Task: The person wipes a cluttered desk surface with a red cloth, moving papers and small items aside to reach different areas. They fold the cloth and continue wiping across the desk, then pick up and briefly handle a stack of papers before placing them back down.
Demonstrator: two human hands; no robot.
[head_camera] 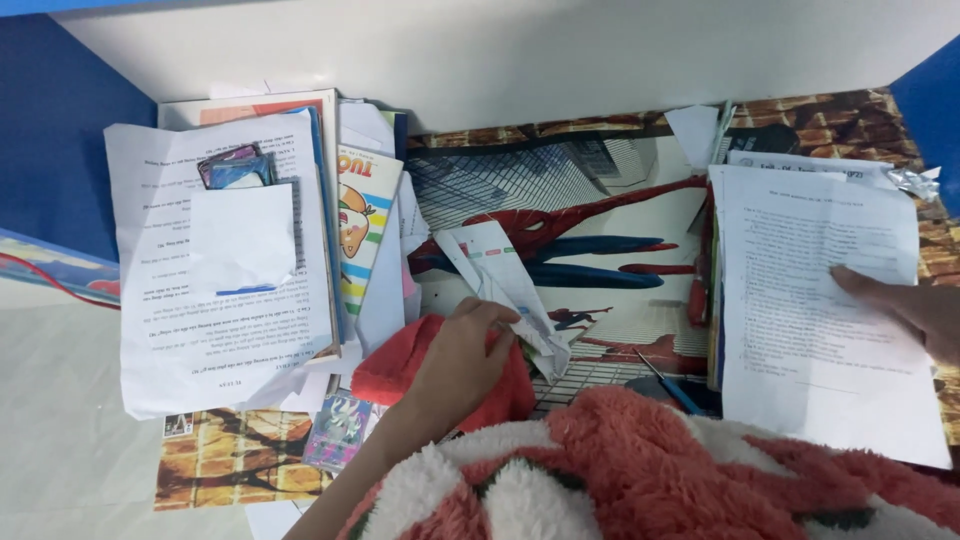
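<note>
The person's left hand (465,355) rests low in the middle of the desk, fingers curled shut around the lower end of a folded white paper slip with thin red and green printed lines (500,280), which angles up and away over the glossy desk mat printed with a red-and-blue comic figure (590,220). Under that same hand lies a bunched red fleece cloth (395,370), touching the wrist. The right hand (905,305) comes in from the right edge, fingers flat and spread open, holding nothing, pressing on a white printed sheet on top of a paper stack (810,300). To handle the slip cleanly, it looks wise to keep the pinch near the fold so it does not tear or spring open, and to lift it clear of the cloth before moving it; the flat right palm seems well placed to keep the loose sheets from sliding. On the left sits a leaning pile of printed pages and colourful booklets (230,250), near the slip but apart from it. A blue pen (670,385) lies just beside the stack, and a fluffy red, white and green blanket (650,470) covers the near edge.
</note>
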